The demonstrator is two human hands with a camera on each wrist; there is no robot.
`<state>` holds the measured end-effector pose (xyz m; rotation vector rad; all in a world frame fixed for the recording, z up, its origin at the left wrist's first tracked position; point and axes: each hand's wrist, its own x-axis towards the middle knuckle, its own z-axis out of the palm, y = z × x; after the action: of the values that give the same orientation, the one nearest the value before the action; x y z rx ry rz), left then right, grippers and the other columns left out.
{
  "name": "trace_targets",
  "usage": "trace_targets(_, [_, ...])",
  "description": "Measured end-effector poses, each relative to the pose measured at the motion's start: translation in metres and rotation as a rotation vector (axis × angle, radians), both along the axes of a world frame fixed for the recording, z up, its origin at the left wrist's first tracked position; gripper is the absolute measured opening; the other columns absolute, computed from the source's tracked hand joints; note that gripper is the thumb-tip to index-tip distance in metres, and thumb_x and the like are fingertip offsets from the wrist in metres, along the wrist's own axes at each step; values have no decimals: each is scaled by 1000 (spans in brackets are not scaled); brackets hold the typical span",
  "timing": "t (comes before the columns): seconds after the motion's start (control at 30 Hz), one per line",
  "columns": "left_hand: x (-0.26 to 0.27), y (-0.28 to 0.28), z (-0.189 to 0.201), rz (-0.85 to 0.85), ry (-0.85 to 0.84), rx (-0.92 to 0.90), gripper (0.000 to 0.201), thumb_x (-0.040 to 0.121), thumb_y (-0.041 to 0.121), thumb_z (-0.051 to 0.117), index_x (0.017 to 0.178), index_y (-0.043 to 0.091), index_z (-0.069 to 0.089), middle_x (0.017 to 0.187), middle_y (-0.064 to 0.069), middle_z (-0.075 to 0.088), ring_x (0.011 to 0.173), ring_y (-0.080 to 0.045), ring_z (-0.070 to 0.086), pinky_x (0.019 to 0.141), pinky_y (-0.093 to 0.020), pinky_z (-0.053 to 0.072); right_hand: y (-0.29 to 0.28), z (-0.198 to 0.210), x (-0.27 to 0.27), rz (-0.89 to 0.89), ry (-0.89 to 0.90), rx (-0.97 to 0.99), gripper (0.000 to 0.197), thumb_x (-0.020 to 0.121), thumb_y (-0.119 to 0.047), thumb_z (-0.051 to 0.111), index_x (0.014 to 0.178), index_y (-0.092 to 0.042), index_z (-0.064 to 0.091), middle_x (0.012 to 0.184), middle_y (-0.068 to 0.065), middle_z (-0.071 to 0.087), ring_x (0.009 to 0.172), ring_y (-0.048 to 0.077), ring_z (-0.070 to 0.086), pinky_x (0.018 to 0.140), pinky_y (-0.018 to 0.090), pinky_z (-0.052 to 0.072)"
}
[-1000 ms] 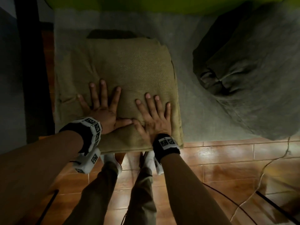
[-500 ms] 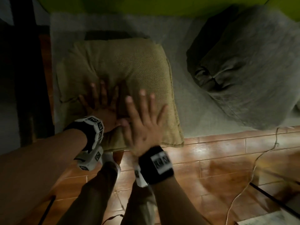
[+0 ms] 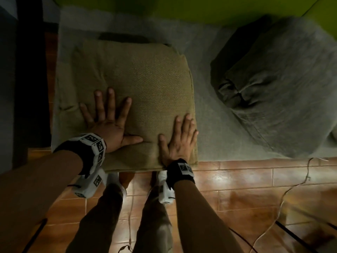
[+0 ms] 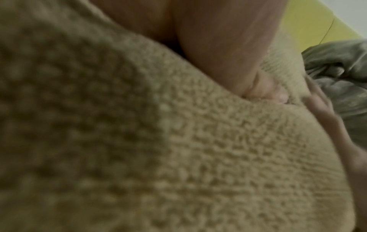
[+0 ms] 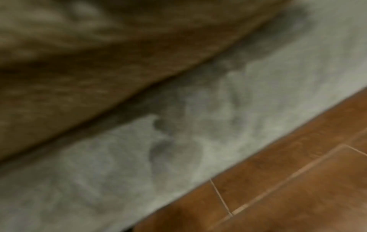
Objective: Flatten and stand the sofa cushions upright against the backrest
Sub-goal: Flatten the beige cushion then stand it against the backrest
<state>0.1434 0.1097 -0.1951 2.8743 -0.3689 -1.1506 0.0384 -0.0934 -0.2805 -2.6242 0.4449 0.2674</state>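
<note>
A tan woven cushion (image 3: 142, 79) lies flat on the grey-covered sofa seat (image 3: 209, 114). My left hand (image 3: 107, 123) presses on its near left part, palm down with the fingers spread. My right hand (image 3: 180, 137) lies flat on the cushion's near right corner, fingers straight and close together. In the left wrist view the cushion's weave (image 4: 178, 157) fills the frame, with my thumb sunk into it. The right wrist view is blurred and shows the cushion's edge (image 5: 99, 62) over the seat cover (image 5: 178, 149). A grey cushion (image 3: 284, 84) slumps on the seat to the right.
The yellow-green backrest (image 3: 182, 10) runs along the far side of the seat. Brown floor tiles (image 3: 237, 189) lie in front of the sofa, with thin cables (image 3: 284, 196) trailing at the right. A dark upright post (image 3: 31, 70) stands at the left.
My right hand was lifted off the cushion and has come down flat on its near right corner. The left hand stayed pressing on the left part.
</note>
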Motion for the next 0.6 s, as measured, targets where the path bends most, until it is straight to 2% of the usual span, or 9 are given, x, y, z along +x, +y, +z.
trace_targets(0.1, [-4, -2, 0, -2, -15, 18, 123, 60, 98, 30, 121, 40, -60, 137, -9, -63, 122, -37, -60, 99, -70, -25, -27, -12, -22, 13, 97, 15, 75, 96, -71, 3, 150, -37, -35, 167, 0, -23, 156, 21, -17, 123, 60, -9])
trace_targets(0.2, [-3, -2, 4, 30, -25, 1, 123, 61, 98, 30, 120, 39, -61, 135, -9, -65, 127, -39, -56, 99, -71, -25, -48, -4, -41, -97, 244, -5, 65, 101, -60, 3, 154, -34, -22, 169, -4, -16, 155, 16, -19, 122, 62, -9])
trace_targets(0.23, [-3, 0, 4, 30, -44, -5, 123, 61, 98, 29, 121, 38, -60, 137, -10, -63, 130, -40, -53, 100, -72, -24, -54, 5, -47, -154, 247, -11, 64, 101, -57, 5, 156, -32, -18, 170, -4, -15, 155, 16, -20, 121, 63, -7])
trace_targets(0.3, [-4, 4, 5, 36, -74, -3, 123, 61, 98, 28, 125, 38, -58, 142, -10, -59, 134, -40, -49, 102, -73, -21, -55, 34, -50, -234, 90, 4, 68, 102, -53, 12, 161, -24, -8, 170, 0, -11, 156, 18, -16, 121, 64, -5])
trace_targets(0.37, [-5, 3, 6, 41, -80, 9, 123, 61, 98, 28, 128, 38, -56, 144, -11, -57, 136, -41, -47, 104, -75, -18, -34, 71, -31, -135, -125, 23, 69, 103, -53, 15, 161, -19, 0, 170, 5, -4, 157, 20, -10, 123, 59, -11])
trace_targets(0.43, [-6, 1, 5, 50, -72, 15, 120, 60, 99, 23, 127, 39, -56, 142, -10, -59, 135, -41, -47, 106, -76, -16, 1, 101, 5, 96, -232, 59, 67, 103, -57, 14, 160, -24, -2, 168, 2, -4, 157, 22, -9, 123, 53, -15])
trace_targets(0.5, [-7, 4, 2, 58, -86, -19, 111, 55, 98, 8, 128, 42, -54, 140, -6, -61, 135, -39, -48, 107, -76, -15, 34, 101, 44, 314, -242, 53, 65, 103, -56, 20, 159, -29, 2, 168, -2, -4, 156, 23, -9, 122, 57, -13])
trace_targets(0.53, [-8, 7, 2, 61, -104, -44, 107, 55, 96, 3, 130, 44, -52, 140, -4, -61, 135, -36, -49, 108, -76, -15, 44, 93, 58, 369, -220, 21, 65, 103, -55, 27, 160, -32, 6, 169, -3, -1, 156, 23, -7, 122, 61, -9])
trace_targets(0.6, [-15, 14, 1, 70, -176, -94, 99, 67, 94, 8, 137, 47, -43, 147, -1, -54, 138, -32, -47, 110, -73, -14, 52, 68, 74, 368, -153, -56, 66, 102, -54, 35, 161, -36, 13, 171, -4, 6, 158, 22, -2, 120, 67, -2])
